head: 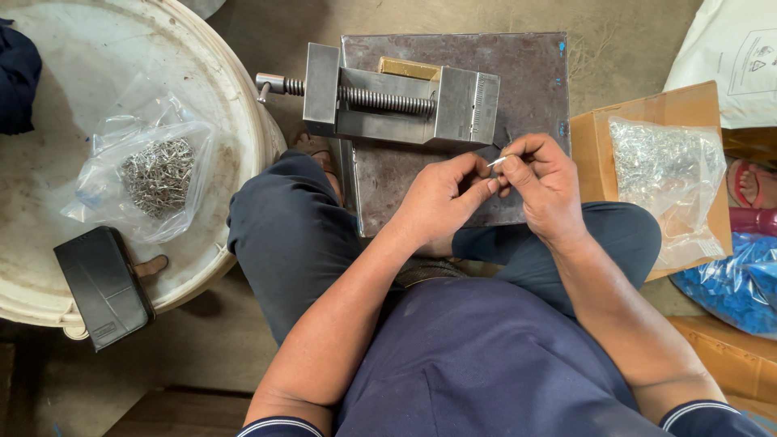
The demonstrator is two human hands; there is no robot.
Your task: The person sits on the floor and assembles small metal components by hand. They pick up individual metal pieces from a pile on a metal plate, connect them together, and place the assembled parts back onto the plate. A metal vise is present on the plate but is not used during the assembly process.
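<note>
My left hand (pixel 441 198) and my right hand (pixel 546 182) meet in front of a grey steel vise (pixel 388 101). Between their fingertips they pinch a small thin metal pin (pixel 496 162), one end in each hand. The vise stands on a dark worn metal plate (pixel 534 89), with a brass-coloured block (pixel 409 69) behind its jaws. I sit cross-legged in dark blue clothes, and my knees flank the plate.
On the left, a white round tub lid (pixel 227 121) carries a clear bag of small metal parts (pixel 158 174) and a black box-shaped device (pixel 104 285). On the right, a cardboard box (pixel 595 146) holds another clear bag of shiny parts (pixel 668 166); a blue bag (pixel 732 283) lies beyond.
</note>
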